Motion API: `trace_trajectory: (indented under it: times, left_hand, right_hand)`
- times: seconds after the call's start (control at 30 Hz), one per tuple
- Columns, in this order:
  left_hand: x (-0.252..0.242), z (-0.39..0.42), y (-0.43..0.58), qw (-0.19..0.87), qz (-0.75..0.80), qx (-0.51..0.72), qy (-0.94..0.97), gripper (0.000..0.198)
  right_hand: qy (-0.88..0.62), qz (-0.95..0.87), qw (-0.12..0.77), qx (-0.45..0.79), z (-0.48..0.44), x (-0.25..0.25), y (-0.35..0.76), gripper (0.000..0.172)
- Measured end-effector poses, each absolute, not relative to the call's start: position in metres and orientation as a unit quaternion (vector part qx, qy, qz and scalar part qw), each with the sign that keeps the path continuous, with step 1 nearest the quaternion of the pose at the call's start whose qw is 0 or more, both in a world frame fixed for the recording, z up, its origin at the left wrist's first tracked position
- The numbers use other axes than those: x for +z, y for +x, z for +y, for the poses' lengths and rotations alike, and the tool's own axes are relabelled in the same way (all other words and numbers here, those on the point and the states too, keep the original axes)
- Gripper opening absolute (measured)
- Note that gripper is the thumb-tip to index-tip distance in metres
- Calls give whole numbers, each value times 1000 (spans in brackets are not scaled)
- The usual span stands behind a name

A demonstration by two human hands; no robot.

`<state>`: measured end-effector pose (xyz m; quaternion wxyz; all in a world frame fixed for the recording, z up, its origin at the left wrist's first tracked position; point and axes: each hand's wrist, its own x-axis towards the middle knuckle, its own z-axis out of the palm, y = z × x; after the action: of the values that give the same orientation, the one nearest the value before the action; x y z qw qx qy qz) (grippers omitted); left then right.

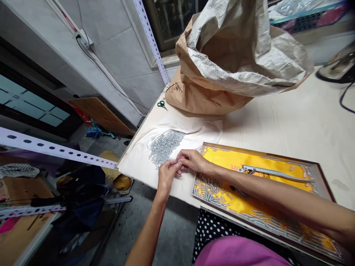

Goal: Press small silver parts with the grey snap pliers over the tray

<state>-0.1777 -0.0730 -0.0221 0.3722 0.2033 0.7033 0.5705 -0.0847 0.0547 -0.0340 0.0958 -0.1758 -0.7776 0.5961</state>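
Note:
My left hand [168, 176] and my right hand [191, 162] meet fingertip to fingertip just above the table's near left part. Both are closed in a pinch; what lies between the fingers is too small and covered to make out. Right behind them, a pile of small silvery metal pieces that look like coil springs [166, 146] lies on a white cloth [203, 129]. Under my right forearm is a shallow tray [263, 152] with a yellow lining. More of the spring-like pieces [209, 190] lie in its left corner and along its near side.
A long-handled metal tool [277, 173] rests in the tray. Behind stands a large brown paper sack [210, 96] with a white woven lining. Green-handled scissors [161, 105] lie by the table's left edge. A perforated white metal bar [61, 149] runs beyond that edge.

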Motion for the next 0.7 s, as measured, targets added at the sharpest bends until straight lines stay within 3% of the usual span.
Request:
trace_trajectory:
  times: [0.23,0.53,0.7]
  left_hand:
    - [-21,-70,-180,361,701,574,221,37]
    - [-30,-69,-189,430,674,583,144,50]
    - [-30,-66,-190,463,650,596,85,48]
  right_hand:
    - [-197,-704,104,675,58,-36,-93,12]
    - [-233,-733,107,630,57,-38,-93,5]
    - [-258,-751,142,591,53,-38,-94,4]
